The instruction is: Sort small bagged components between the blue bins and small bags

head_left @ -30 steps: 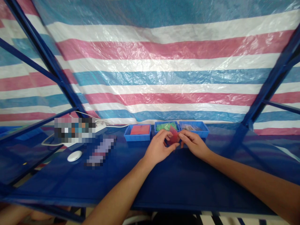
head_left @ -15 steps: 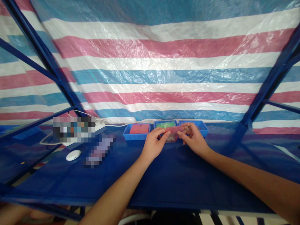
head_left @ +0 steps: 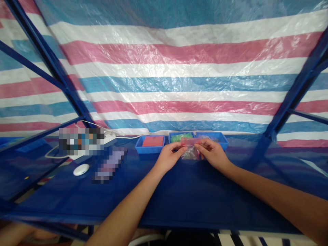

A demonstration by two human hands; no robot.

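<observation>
Between my hands is a small clear plastic bag (head_left: 190, 152) with a reddish upper band and greyish contents too small to name. My left hand (head_left: 169, 156) pinches its left side between thumb and fingers. On the right side, my right hand (head_left: 212, 153) grips it the same way, thumb towards me. Just behind stand three blue trays: the left tray (head_left: 150, 149) holds flat pink-red pieces (head_left: 153, 140), the middle one holds green pieces (head_left: 179, 137), and the right tray (head_left: 222, 141) is partly hidden by my right hand.
A blue table (head_left: 179, 198) spans the front. To the left lie a round white object (head_left: 81, 169), a blurred-out oblong item (head_left: 110, 164) and a white power strip (head_left: 110, 139) with cables. Blue metal posts (head_left: 289, 99) and a striped plastic sheet (head_left: 176, 82) stand behind. Another person's arm (head_left: 23, 235) shows at lower left.
The bag has turned or dropped slightly between my hands, so its clear lower part and contents show more plainly. My right hand has shifted slightly down.
</observation>
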